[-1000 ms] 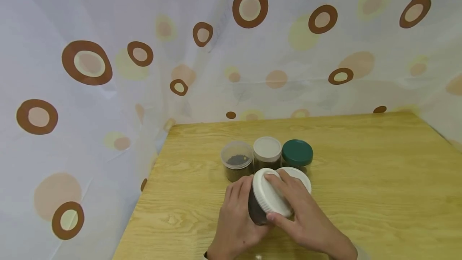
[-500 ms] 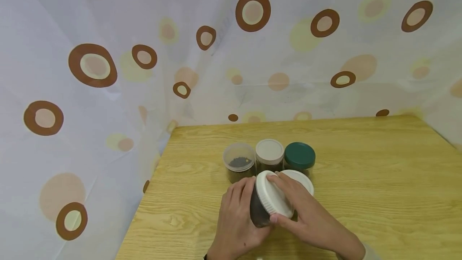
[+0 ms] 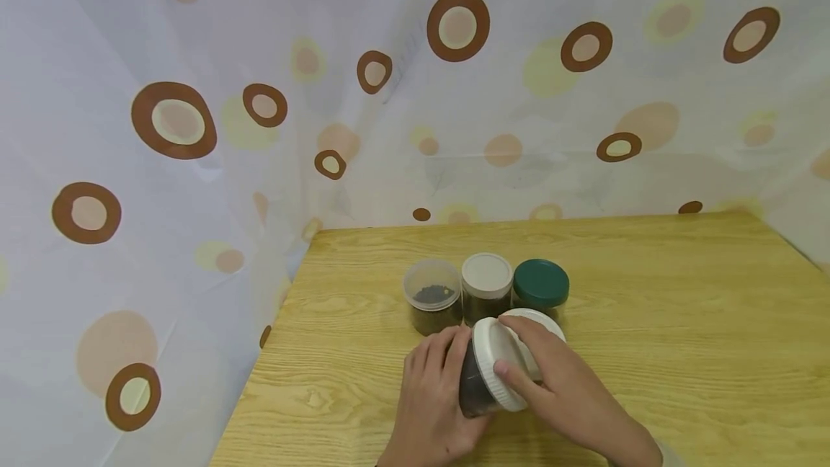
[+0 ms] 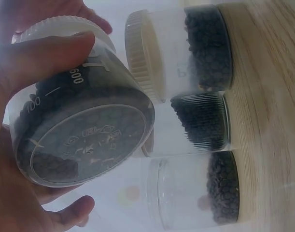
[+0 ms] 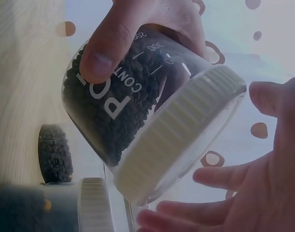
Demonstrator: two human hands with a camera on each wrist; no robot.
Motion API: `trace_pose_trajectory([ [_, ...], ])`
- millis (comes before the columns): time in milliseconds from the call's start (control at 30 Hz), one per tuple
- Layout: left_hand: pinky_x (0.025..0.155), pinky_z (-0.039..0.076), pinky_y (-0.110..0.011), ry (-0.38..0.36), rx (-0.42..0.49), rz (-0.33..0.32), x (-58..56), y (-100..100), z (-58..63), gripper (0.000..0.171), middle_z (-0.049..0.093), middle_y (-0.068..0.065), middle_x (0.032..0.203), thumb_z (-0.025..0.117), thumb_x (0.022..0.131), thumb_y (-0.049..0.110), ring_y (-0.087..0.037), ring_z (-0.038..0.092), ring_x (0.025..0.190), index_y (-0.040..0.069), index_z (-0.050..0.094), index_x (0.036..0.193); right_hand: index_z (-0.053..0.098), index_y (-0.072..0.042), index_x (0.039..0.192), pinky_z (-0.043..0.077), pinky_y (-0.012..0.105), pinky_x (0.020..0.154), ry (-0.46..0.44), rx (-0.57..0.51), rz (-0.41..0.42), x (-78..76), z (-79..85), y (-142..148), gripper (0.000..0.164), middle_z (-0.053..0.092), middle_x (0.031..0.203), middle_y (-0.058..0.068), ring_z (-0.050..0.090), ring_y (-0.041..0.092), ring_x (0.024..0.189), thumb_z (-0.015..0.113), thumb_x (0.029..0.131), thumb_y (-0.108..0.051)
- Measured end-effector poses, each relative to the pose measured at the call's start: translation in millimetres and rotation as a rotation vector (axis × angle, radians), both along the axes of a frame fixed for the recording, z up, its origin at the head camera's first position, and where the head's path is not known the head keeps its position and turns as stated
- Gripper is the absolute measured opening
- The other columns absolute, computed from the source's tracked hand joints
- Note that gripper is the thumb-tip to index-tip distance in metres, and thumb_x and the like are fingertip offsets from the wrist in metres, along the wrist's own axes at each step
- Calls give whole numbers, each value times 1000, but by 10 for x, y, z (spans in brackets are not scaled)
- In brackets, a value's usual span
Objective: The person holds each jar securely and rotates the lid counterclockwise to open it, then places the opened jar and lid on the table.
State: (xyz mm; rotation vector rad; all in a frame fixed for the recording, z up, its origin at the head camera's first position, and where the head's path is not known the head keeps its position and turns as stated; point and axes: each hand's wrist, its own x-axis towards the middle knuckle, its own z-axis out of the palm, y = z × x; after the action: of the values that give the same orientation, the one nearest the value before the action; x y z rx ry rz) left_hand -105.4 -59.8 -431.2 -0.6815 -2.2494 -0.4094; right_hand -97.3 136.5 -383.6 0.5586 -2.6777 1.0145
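A clear jar (image 3: 475, 386) of dark pellets leans to the right above the table, its white ribbed lid (image 5: 181, 130) facing my right hand. My left hand (image 3: 431, 398) grips the jar body, with the thumb across the printed scale and its underside (image 4: 87, 145) visible in the left wrist view. My right hand (image 3: 573, 398) is at the lid, fingers extended and spread. In the right wrist view its thumb tip is close to the lid's rim; whether it touches I cannot tell, and the other fingers stand apart.
Behind the hands stand a lidless jar (image 3: 436, 317), a white-lidded jar (image 3: 486, 276) and a green-lidded jar (image 3: 541, 281). Another white-lidded jar (image 4: 186, 53) is nearer, partly hidden by my right hand. Patterned sheeting (image 3: 519, 107) borders the wooden table (image 3: 681, 323).
The held jar has tipped further right and shifted slightly right and down in view. My right thumb has moved up off the lid's lower edge, with the fingers more spread. The view has shifted slightly.
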Motion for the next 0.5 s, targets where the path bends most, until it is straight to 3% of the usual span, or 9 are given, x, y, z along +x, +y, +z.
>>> trace_pose_trajectory([
  [200,88,50,-39,0,-24,4,14,12,15,89,59,-2,128,79,68,54,-19,57,111,15,49,142,44,-18,148,53,34,72,-238,91,-49,-22,60,19,67,63,133,8,68,11,90,59,94,-54],
  [333,88,50,-40,-17,-43,5,37,21,4,88,59,-2,128,79,70,52,-19,57,112,16,47,143,46,-18,146,49,29,66,-306,107,-84,-34,72,7,68,68,123,4,62,4,79,59,93,-57],
  [500,88,51,-40,-2,-41,4,45,29,-9,87,60,-2,127,78,70,51,-19,58,113,16,48,143,45,-17,147,51,30,67,-361,73,-84,-53,68,5,69,69,120,6,65,7,83,59,92,-58],
])
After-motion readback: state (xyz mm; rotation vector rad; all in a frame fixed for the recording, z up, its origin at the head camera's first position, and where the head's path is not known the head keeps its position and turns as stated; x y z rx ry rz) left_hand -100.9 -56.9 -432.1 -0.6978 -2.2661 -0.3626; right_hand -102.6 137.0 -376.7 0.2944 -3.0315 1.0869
